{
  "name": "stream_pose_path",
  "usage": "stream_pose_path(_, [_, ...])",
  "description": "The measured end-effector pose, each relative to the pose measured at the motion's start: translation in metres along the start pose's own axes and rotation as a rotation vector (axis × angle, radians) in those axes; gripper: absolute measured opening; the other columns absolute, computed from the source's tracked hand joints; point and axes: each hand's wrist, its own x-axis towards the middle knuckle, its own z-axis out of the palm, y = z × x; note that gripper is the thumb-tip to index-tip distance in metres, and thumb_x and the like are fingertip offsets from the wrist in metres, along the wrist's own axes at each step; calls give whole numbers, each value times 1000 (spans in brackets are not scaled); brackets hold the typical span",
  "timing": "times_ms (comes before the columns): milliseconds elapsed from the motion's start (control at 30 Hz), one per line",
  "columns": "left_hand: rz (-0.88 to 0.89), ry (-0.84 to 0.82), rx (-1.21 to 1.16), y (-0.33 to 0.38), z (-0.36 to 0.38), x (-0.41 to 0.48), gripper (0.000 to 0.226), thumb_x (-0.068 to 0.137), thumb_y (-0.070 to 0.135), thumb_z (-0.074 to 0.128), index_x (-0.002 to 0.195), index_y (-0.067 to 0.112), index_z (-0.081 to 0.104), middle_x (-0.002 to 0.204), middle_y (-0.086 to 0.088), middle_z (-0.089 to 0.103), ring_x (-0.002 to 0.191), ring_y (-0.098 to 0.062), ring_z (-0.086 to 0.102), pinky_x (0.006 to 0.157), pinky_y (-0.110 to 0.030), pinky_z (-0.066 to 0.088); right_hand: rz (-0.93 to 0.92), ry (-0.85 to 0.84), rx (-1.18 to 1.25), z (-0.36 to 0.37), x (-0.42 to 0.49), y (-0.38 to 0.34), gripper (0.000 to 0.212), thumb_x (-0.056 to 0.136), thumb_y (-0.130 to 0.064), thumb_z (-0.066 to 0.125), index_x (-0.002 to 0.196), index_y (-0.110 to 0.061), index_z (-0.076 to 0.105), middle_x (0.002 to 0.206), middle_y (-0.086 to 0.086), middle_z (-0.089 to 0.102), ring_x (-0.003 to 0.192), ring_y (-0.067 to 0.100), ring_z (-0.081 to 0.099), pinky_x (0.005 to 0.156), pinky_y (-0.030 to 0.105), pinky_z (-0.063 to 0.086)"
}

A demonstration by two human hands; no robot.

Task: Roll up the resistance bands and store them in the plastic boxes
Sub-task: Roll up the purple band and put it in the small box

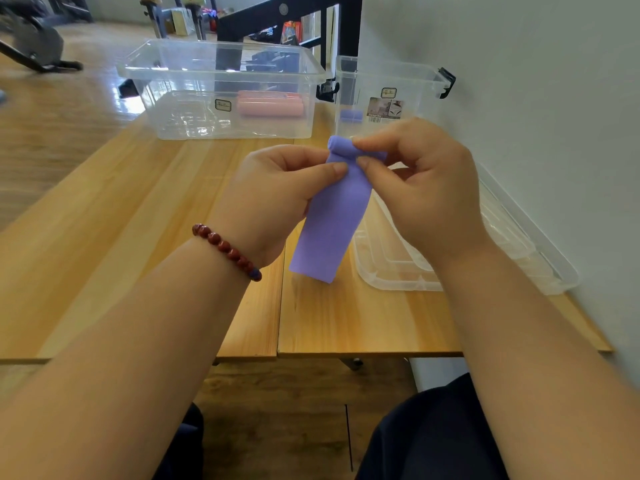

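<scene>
A purple resistance band (332, 220) hangs above the wooden table (138, 202), its top end curled into a small roll. My left hand (273, 195) pinches the band just under the roll from the left. My right hand (415, 178) pinches the roll from the right with thumb and fingers. A large clear plastic box (180, 109) stands at the back and holds pink rolled bands (270, 103). A smaller clear box (391, 81) to its right holds a purple roll (350, 116).
Clear plastic lids (519, 258) lie stacked on the table's right side, against a white wall (536, 81). A dark frame and exercise gear stand on the wooden floor behind the table. My knees show under the table's front edge.
</scene>
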Motion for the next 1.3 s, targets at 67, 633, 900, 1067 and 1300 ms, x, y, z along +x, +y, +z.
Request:
stream_pose_path(67, [-10,11,-30,0,1,-1,10,91,8,65,92,11,74,103,-21,72,105,-37,65,95,-55,51,-64,12,-13,3,-1,2,17,85,1,65,94,-10,74,92,-3,63,85,7,60,61,22,52])
stream_pose_path(633, [29,22,-58,-6,-1,1,14,93,11,63,87,13,76,83,-5,75,81,-17,70,74,-28,55,89,-91,174,3,-1,4,18,87,-10,67,98,-24,70,97,-4,65,91,5,64,77,21,54])
stream_pose_path(900, [59,-46,-36,-6,-1,2,24,88,20,60,106,11,72,108,-12,73,106,-26,69,94,-45,55,353,-56,403,1,1,-1,11,87,-7,71,92,-17,72,86,-3,75,81,15,73,70,26,57])
stream_pose_path(1067, [147,77,78,-8,4,1,33,87,26,64,119,27,66,105,5,74,106,-11,67,95,-40,54,381,-34,440,2,2,1,12,87,-6,71,97,-11,74,87,-1,76,84,16,73,71,27,57])
stream_pose_path(1300, [231,206,297,-12,15,-5,26,99,23,56,121,21,69,116,19,64,96,13,59,87,-13,48,409,15,328,5,0,0,18,87,-15,74,104,-20,75,95,-8,75,93,7,71,87,28,57])
